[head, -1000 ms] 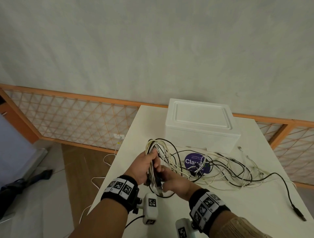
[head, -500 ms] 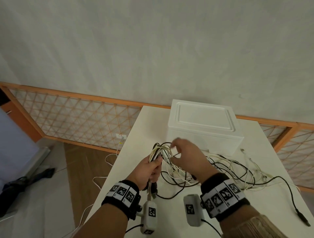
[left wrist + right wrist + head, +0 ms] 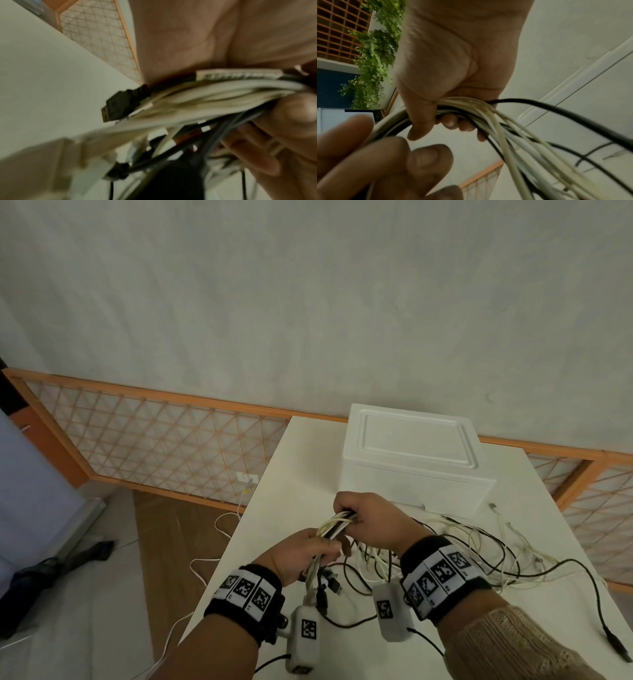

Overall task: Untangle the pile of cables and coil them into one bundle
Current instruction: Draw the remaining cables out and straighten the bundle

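A bundle of white and black cables [image 3: 334, 527] spans between both hands above the white table [image 3: 287, 474]. My left hand [image 3: 303, 553] grips the bundle's near end, with plug ends [image 3: 325, 587] hanging below it. My right hand [image 3: 366, 518] is curled round the bundle's far end; in the right wrist view its fingers [image 3: 452, 121] wrap the cables [image 3: 471, 106]. The left wrist view shows the cables [image 3: 205, 97] pressed in my grip and a black USB plug [image 3: 120, 104] sticking out. Loose cable loops [image 3: 479, 556] trail right across the table.
A white foam box [image 3: 411, 453] stands at the table's back, just beyond my right hand. A black cable end [image 3: 616, 645] lies near the table's right front edge. A wooden lattice fence [image 3: 154, 440] runs behind. White cords [image 3: 205, 563] lie on the floor left of the table.
My right hand went from beside the left hand, up and over the loops, and now closes round the bundle's far end. The left hand kept its grip and rose slightly.
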Tool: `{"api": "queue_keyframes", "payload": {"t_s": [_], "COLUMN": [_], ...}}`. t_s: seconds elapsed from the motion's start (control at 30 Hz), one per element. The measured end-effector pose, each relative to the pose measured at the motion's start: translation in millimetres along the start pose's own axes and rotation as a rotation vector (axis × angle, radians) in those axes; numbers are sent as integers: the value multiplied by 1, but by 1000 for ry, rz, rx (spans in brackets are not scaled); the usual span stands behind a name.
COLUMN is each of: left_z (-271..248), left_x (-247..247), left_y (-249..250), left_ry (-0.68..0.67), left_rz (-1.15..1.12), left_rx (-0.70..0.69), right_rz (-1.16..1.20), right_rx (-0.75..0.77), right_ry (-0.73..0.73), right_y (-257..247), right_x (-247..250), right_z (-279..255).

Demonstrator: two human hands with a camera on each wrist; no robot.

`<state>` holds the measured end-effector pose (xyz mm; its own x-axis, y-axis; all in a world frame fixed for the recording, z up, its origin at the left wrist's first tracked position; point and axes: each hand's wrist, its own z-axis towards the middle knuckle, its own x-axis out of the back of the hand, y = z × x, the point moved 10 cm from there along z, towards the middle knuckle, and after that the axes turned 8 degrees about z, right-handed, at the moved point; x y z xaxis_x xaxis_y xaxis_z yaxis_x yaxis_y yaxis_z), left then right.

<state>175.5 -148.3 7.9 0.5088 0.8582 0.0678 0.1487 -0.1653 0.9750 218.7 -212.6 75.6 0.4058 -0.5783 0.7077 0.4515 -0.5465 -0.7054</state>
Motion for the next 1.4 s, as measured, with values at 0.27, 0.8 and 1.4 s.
{"api": "queue_keyframes", "payload": {"t_s": [0.27,0.8,1.4], "left_z": [0,7,28], "left_x": [10,-24,32], "left_y": [3,30,11], "left_ry": [110,-13,378], "left_rz": [-65,-430,-313], "left_rx": [-5,-72,-154], "right_rz": [-117,220,-246], "right_rx": [-6,-205,-536], "right_ry": [67,115,8], "right_y": [-5,31,74], "right_x": [12,-24,-49], "right_z": [-1,-11,-36]}}
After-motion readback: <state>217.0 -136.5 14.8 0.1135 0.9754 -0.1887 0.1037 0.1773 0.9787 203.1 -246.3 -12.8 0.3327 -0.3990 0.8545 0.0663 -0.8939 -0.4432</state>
